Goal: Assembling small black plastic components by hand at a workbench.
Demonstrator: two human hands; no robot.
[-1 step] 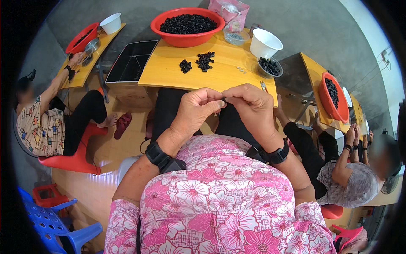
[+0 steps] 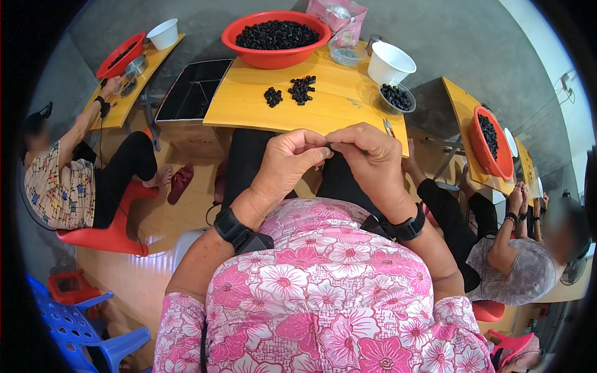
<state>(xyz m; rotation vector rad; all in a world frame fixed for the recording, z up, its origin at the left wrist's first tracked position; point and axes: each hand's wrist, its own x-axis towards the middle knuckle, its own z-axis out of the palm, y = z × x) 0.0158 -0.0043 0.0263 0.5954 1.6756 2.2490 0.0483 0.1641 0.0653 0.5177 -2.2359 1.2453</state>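
Note:
My left hand (image 2: 289,158) and my right hand (image 2: 371,158) meet fingertip to fingertip in front of the table's near edge. Thumb and forefinger are pinched on each side. A tiny dark bit shows where they meet, but the fingers cover most of it and its kind cannot be told. Beyond them on the yellow table (image 2: 249,118) lie a smaller pile of black parts (image 2: 272,97) and a larger pile of black parts (image 2: 301,91). Several small pale pins (image 2: 354,102) lie to their right. A small cutting tool (image 2: 388,127) rests near the right edge.
A red basin (image 2: 227,40) heaped with black parts stands at the back. Right of it are a clear tub (image 2: 347,55), a white bucket (image 2: 390,62) and a bowl of black parts (image 2: 396,97). People sit at tables on both sides; a blue chair (image 2: 68,323) stands lower left.

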